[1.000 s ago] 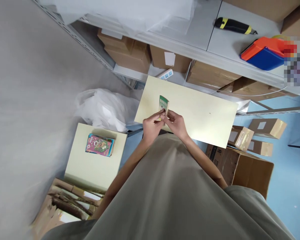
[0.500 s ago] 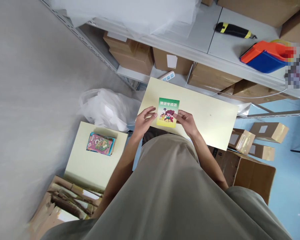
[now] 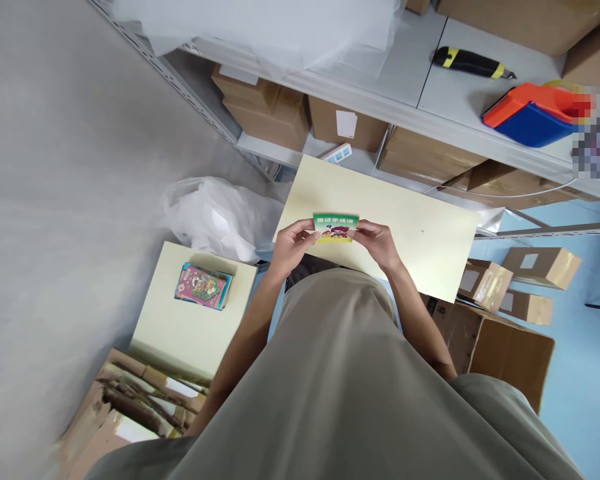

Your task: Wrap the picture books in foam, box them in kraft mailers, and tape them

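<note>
Head view: green booklet (image 3: 336,228) pinched between both hands' fingers (image 3: 307,233).

1. Stockroom or packing area.
2. Grey metal shelving (image 3: 360,93) beyond the left hand (image 3: 291,241), loaded with taped brown cardboard boxes (image 3: 265,110).
3. Black-and-yellow utility knife (image 3: 473,62) on the shelf top; open brown cardboard carton (image 3: 495,347) to the right of the right hand (image 3: 376,241).

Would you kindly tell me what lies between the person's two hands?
A small green-and-yellow illustrated booklet, pinched at its ends by the left hand and right hand, shown in the head view.
</note>
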The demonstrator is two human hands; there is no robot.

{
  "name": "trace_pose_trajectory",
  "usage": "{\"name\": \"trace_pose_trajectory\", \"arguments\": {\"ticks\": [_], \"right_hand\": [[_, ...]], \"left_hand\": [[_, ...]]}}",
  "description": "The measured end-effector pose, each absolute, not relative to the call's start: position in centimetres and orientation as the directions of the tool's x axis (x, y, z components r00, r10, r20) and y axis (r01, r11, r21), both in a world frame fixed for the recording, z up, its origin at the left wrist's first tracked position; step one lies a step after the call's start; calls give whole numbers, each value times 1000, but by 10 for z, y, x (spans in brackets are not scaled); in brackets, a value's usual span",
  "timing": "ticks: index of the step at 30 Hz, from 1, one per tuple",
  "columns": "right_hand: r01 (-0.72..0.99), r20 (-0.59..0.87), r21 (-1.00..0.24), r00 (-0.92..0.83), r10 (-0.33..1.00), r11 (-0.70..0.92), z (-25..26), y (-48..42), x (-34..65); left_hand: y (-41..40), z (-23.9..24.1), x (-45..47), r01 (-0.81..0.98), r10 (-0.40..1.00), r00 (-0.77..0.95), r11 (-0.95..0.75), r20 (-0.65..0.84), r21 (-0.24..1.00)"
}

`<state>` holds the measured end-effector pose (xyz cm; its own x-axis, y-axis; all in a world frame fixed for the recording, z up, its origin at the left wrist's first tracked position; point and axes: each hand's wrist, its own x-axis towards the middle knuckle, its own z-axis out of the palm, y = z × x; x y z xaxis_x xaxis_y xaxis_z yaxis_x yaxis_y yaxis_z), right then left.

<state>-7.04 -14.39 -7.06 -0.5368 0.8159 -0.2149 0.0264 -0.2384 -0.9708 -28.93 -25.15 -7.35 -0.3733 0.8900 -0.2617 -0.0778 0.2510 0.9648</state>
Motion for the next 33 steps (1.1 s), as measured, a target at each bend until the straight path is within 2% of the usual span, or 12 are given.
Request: {"name": "trace_pose_trajectory", "arguments": {"ticks": [4, 13, 21, 26, 33], "right_hand": [[-6, -129, -987, -582, 803, -163, -71, -145, -69], [-13, -105, -990, -579, 808, -138, -77, -146, -67], [58, -244, -966, -527, 814, -252, -81, -142, -68], [91, -198, -980, -481, 854, -176, -77, -139, -67], [92, -156, -988, -542, 826, -126, -72, -134, -61]], "left_hand": [[-251, -72, -288, -45, 899, -387, 202, -203, 978], [-252, -77, -281, -114, 897, -402, 148, -182, 982], [-252, -70, -286, 4, 885, -428, 206, -185, 978], [-251, -69, -290, 39, 908, -379, 208, -178, 977], [-244, -75, -293, 11, 916, -340, 229, -212, 973]]}}
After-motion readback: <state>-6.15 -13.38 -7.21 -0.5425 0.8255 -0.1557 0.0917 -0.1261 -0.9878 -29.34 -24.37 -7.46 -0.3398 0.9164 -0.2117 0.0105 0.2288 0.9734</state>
